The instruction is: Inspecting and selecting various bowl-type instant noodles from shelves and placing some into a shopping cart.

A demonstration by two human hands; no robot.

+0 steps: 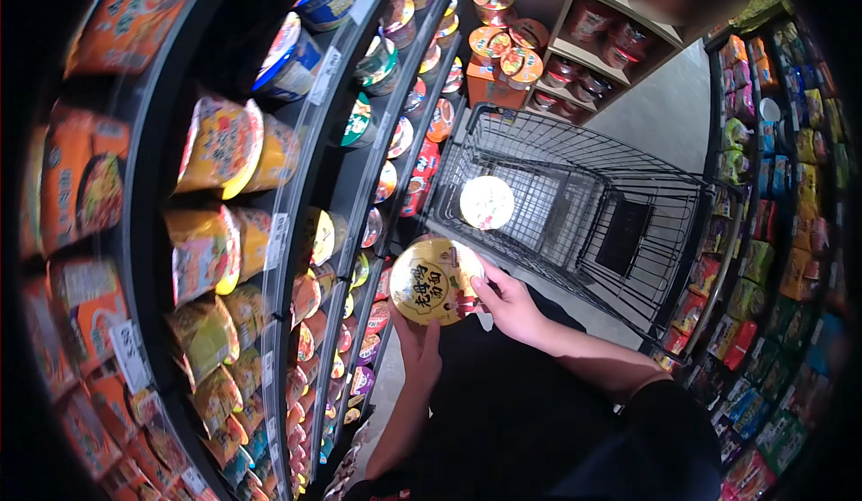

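Both of my hands hold a yellow-lidded instant noodle cup (434,282) in front of my body, its printed lid facing up. My left hand (419,356) grips it from below and the near side, thumb on the rim. At the cup's right edge, my right hand (508,299) has its fingers on the lid and side. Just beyond lies a black wire shopping cart (572,198). Inside it, near its left end, is another round cup (487,203), whose lid is washed out by glare.
Shelves (269,245) of instant noodle cups and packs rise close on the left. Stacked orange-lidded cups (522,63) stand past the cart beside a wooden shelf unit (609,67). Racks of bright snack packs (757,258) line the right. Grey floor (667,97) shows beyond the cart.
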